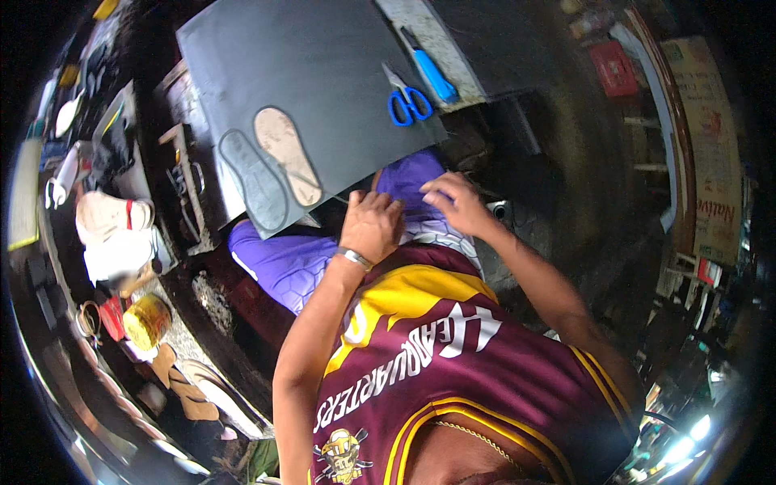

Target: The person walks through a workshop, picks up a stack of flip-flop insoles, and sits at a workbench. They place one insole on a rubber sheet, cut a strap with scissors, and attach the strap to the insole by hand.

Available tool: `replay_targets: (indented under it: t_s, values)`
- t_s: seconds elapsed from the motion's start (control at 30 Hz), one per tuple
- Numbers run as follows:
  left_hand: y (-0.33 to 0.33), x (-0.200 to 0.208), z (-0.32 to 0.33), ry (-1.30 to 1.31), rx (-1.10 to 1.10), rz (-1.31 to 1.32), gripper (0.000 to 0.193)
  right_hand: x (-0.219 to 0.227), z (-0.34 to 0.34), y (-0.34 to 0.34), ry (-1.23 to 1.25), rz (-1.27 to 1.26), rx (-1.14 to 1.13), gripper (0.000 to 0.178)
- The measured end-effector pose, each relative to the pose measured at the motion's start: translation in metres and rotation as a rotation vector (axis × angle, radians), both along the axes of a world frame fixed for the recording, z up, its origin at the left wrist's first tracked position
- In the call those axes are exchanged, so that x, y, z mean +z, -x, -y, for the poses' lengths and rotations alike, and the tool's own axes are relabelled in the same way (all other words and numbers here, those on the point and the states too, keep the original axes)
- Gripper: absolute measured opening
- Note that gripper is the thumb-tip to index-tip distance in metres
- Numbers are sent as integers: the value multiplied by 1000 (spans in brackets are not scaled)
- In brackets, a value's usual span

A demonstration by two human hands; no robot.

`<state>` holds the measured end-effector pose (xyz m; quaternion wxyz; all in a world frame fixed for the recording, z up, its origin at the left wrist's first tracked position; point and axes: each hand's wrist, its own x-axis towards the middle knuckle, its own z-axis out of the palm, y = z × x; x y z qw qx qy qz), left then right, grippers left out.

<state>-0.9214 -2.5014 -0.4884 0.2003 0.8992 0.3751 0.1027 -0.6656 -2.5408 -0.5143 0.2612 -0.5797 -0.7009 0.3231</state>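
My left hand, with a metal band at the wrist, is closed over my lap at the near edge of a dark grey sheet. A thin dark tip seems to stick out from its fingers; what it is I cannot make out. My right hand hovers beside it, fingers loosely bent and apart, with nothing visible in them. On the sheet lie a beige sole-shaped piece and, left of it, a grey sole-shaped piece reaching the near edge. Blue-handled scissors and a blue utility knife lie farther right.
At the left, a cluttered bench holds a yellow tub, pale sole-shaped pieces and brown cut-outs. A wooden frame stands by the sheet's left edge. Cardboard and a red box are at the right.
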Motion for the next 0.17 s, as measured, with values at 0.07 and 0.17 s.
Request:
replay_targets:
  t_s: [0.07, 0.17]
  values:
    - [0, -5, -4, -4, -12, 37, 29, -29, 21, -49, 138, -40, -337, 20]
    - [-6, -6, -10, 1, -33, 51, 37, -80, 61, -136, 492, 346, -459, 52]
